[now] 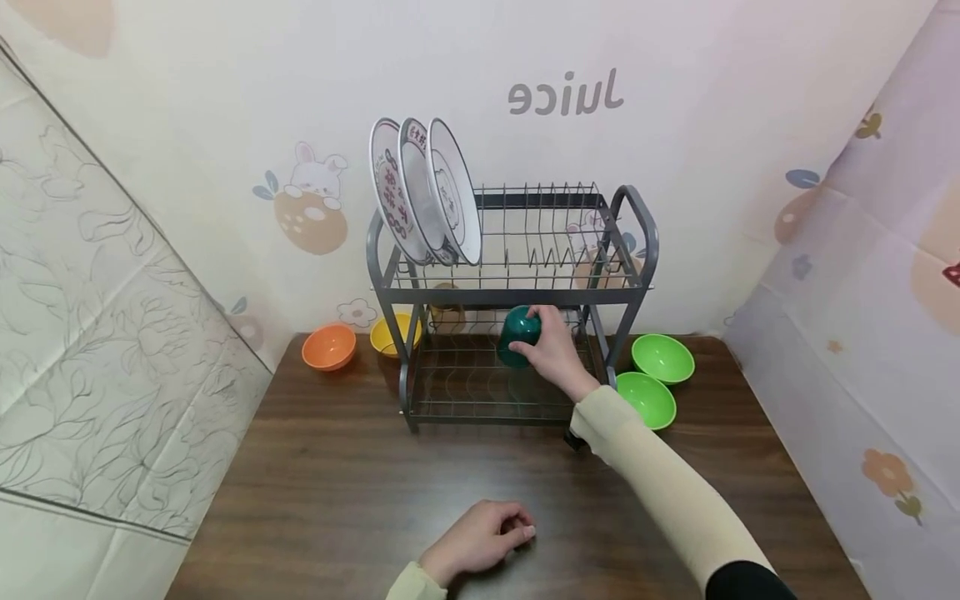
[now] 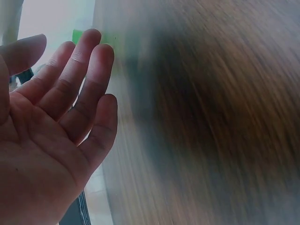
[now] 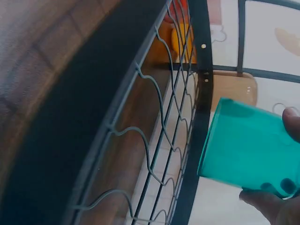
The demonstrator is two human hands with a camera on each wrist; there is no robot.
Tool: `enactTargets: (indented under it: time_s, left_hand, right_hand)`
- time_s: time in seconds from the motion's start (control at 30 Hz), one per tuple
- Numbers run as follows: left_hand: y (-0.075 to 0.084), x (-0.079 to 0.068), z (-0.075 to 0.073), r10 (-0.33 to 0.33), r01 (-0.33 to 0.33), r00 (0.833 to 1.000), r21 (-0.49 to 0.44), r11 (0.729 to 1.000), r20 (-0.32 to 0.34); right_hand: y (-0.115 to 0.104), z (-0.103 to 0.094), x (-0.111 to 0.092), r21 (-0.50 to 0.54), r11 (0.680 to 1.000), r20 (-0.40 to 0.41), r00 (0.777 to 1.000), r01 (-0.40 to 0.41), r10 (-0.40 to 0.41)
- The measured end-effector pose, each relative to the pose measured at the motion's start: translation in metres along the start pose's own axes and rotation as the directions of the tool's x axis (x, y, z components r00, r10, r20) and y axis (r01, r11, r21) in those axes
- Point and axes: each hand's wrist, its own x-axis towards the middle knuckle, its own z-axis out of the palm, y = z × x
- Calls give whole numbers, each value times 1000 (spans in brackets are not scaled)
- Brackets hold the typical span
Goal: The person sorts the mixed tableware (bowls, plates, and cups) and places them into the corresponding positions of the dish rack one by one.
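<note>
My right hand point(image 1: 553, 346) grips a teal cup point(image 1: 517, 342) over the lower shelf of a dark metal dish rack point(image 1: 510, 297). Thumb and fingers pinch the cup from opposite sides. Seen from the right wrist, the teal cup point(image 3: 253, 147) has its rim toward the wavy wires point(image 3: 145, 136) of the shelf; whether it touches them I cannot tell. A brownish translucent cup point(image 1: 447, 307) stands at the back left of that shelf. Low in front of the rack, my left hand point(image 1: 480, 533) lies on the table with loosely bent fingers, holding nothing.
Three white patterned plates point(image 1: 456, 192) lean upright in the rack's upper left. An orange bowl point(image 1: 329, 347) and a yellow bowl point(image 1: 390, 335) are on the left, two green bowls point(image 1: 663, 358) on the right. A printed wall covering point(image 1: 720, 125) rises behind the wooden table point(image 1: 337, 492).
</note>
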Motion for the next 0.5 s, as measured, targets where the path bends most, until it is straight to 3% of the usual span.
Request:
enactTargets:
  time_s: [0.17,0.5]
  left_hand:
    - [6,3,2,-2,2,1000,-8,1000,17]
    - [9,7,9,12,-11,999,-17,1000,32]
  right_hand:
    - [-2,10,23,-4,1000,4,1000,-29,29]
    - [9,27,59,-63,998,-46,999,12,-15]
